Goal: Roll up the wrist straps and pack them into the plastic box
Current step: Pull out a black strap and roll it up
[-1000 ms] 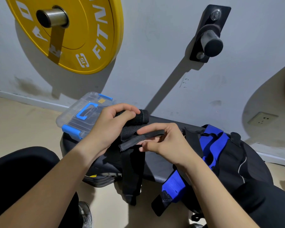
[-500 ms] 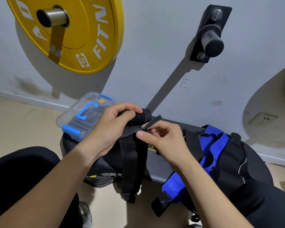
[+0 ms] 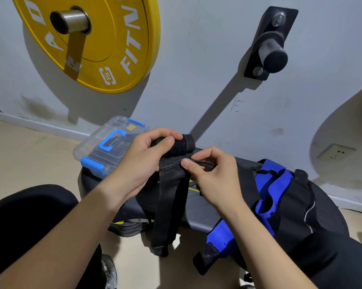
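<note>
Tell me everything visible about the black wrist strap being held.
The black wrist strap is dark woven fabric, its fuzzier upper end rolled into a short cylinder. The left hand grips that roll, thumb on top; the right hand pinches the strap just below it. The unrolled tail hangs down in front of the padded bench, ending in a thicker folded tip. It is only partly rolled and not in the plastic box.
</note>
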The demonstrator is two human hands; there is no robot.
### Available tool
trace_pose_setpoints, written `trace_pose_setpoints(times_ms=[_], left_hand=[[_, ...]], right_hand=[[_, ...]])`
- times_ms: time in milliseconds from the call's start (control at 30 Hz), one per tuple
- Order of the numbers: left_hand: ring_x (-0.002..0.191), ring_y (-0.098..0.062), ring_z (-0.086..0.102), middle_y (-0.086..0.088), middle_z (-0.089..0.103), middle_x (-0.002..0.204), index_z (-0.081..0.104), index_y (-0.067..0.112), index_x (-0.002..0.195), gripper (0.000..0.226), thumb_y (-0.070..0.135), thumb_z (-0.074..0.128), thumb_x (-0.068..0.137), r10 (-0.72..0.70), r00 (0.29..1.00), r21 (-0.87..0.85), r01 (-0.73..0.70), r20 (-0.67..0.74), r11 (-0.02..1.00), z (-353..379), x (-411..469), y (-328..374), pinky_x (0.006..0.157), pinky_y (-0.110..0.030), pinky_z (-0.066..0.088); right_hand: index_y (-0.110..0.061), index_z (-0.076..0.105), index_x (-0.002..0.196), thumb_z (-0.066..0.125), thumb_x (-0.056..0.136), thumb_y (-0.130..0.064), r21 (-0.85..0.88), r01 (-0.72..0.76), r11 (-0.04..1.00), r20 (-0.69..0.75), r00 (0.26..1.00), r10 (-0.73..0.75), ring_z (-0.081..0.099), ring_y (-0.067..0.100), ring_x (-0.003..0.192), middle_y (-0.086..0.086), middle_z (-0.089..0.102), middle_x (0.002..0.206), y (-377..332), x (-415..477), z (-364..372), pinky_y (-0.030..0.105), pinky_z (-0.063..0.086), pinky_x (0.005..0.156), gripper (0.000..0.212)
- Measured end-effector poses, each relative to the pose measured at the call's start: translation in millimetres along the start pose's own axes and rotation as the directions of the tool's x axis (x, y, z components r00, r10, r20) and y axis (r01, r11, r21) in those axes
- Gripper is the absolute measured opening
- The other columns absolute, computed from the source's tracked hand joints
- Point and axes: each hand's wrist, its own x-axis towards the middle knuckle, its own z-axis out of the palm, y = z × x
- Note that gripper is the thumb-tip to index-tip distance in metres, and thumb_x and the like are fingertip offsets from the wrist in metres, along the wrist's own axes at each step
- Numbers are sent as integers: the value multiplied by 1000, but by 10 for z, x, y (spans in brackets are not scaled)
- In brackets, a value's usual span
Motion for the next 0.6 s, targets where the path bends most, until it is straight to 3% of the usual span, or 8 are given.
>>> trace_pose_setpoints(times_ms=[67, 133, 267, 367, 500, 600], left_hand=[[115, -34, 73, -12, 76, 119, 79, 23, 112, 20, 15, 63, 107, 1, 1000, -7, -1, 6, 1000, -2, -2, 20, 97, -57, 60], [121, -35, 72, -12, 76, 124, 79, 27, 120, 22, 23, 71, 100, -29, 1000, 22, 29, 6, 999, -19, 3, 37, 104, -60, 57], [115, -35, 75, -15, 80, 116, 76, 15, 126, 27, 10, 74, 100, -55, 996, 61, 51, 67, 997, -62, 4, 39, 108, -60, 55], [115, -30, 75, -11, 80, 117, 76, 15, 126, 33, 2, 77, 95, 6, 991, 164, -28, 133, 986, -73, -16, 33, 108, -51, 57], [116, -14, 73, 2, 79, 120, 74, 22, 128, 41, -3, 75, 95, 116, 963, 355, -199, 242, 913, -57, -46, 38, 109, -40, 56], [115, -10, 73, 8, 79, 118, 76, 26, 126, 42, -3, 74, 96, 173, 956, 377, -255, 237, 890, -41, -52, 55, 107, -39, 56]], right_hand=[[-27, 71, 82, 93, 83, -34, -63, -15, 998, -24, 1000, 14, 69, 7, 69, -9, 76, 81, 7, 1, 9, 19, 50, 68, 22], [-28, 68, 83, 90, 85, -35, -108, -17, 994, -10, 1000, 16, 65, 7, 72, -14, 73, 81, 19, -4, 10, 18, 48, 68, 23], [-25, 62, 95, 89, 87, -30, -82, -29, 996, -2, 1000, 29, 65, 16, 75, -5, 73, 85, 22, -8, 19, 35, 54, 74, 28], [-28, 65, 110, 90, 85, -25, 5, -174, 985, 9, 985, 174, 74, 22, 74, 8, 78, 84, 23, 20, 11, 43, 61, 73, 36], [-17, 75, 100, 78, 89, -4, 0, -258, 966, 85, 963, 257, 81, 25, 87, 6, 82, 84, 63, 53, 2, 53, 65, 88, 17], [-16, 73, 111, 64, 96, 5, 33, -246, 969, 162, 958, 238, 81, 19, 87, 4, 83, 89, 36, 62, 0, 42, 64, 81, 27]])
